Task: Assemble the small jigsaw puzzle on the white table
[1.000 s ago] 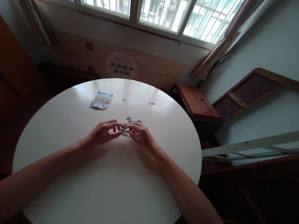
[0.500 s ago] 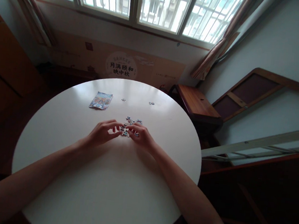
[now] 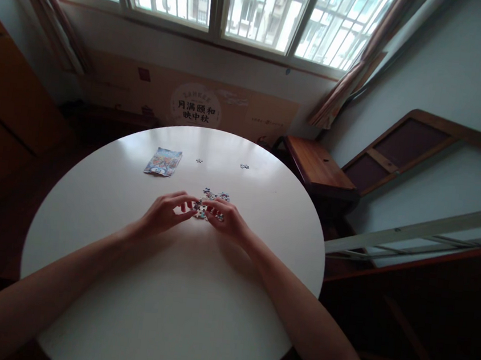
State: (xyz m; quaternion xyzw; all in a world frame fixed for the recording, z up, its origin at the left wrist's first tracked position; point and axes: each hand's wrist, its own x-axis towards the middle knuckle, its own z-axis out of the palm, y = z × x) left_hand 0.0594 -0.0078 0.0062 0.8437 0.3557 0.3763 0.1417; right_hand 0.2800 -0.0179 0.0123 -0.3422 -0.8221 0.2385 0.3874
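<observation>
Loosely, left hand (image 3: 172,207) and right hand (image 3: 227,215) curl half-open at the pieces (image 3: 200,213); whether either pinches one, I cannot tell. Probably light, stiff card with weak tabs, best held by edges, they lie on the table (image 3: 180,305).

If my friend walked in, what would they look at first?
Probably the round white table in the middle, below the bright barred windows. On it, the left hand and right hand are close together at a cluster of puzzle pieces; a colourful sheet or packet lies farther back, to the left.
</observation>
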